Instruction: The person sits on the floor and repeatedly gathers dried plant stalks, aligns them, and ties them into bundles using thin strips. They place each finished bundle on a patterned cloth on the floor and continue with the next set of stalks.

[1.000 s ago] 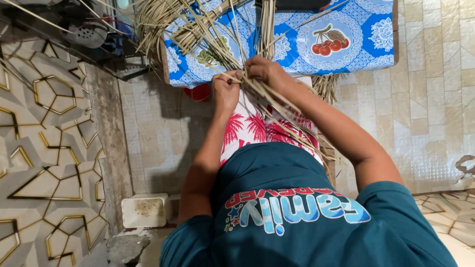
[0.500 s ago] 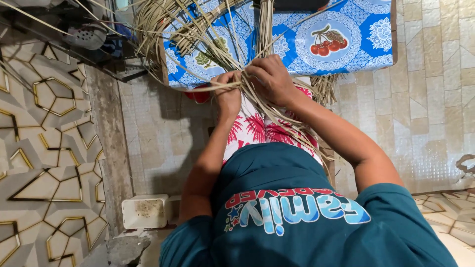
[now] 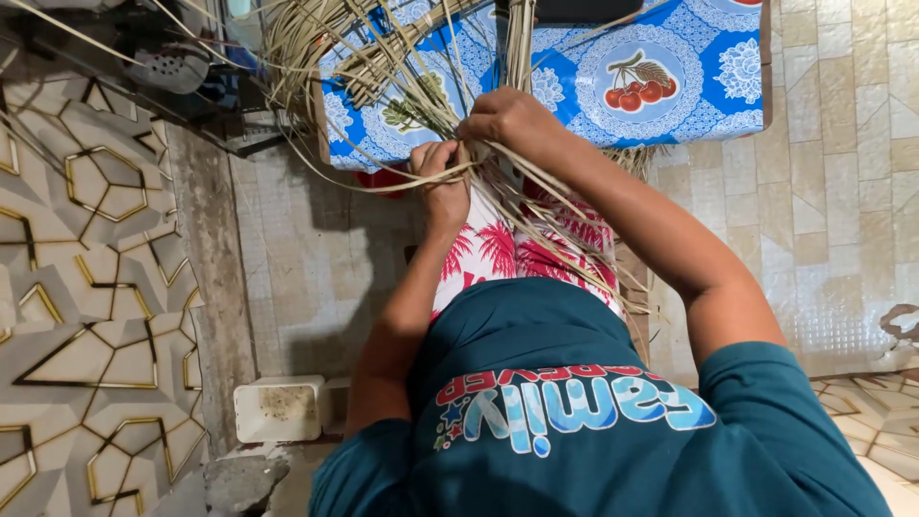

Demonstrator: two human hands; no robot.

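Note:
I look straight down over my teal shirt and red-and-white patterned lap. My left hand (image 3: 442,182) is closed around a bunch of thin dry straw strips (image 3: 536,215) just above my knees. My right hand (image 3: 512,124) sits right beside it, slightly farther out, fingers pinched on the same strips. The strips fan out from my hands: long ends trail down over my right thigh, others rise onto a coiled heap of straw (image 3: 373,57) lying on the blue tablecloth (image 3: 708,105) with a cherry print.
A tiled floor (image 3: 842,191) spreads to the right. On the left runs a wall with gold geometric lines (image 3: 86,287). A small white box (image 3: 280,410) sits on the floor by my left elbow. A dark metal stand (image 3: 172,67) is at top left.
Both hands have stayed together on the strips while shifting slightly; the right hand has moved up over the left and pulled the strips tighter.

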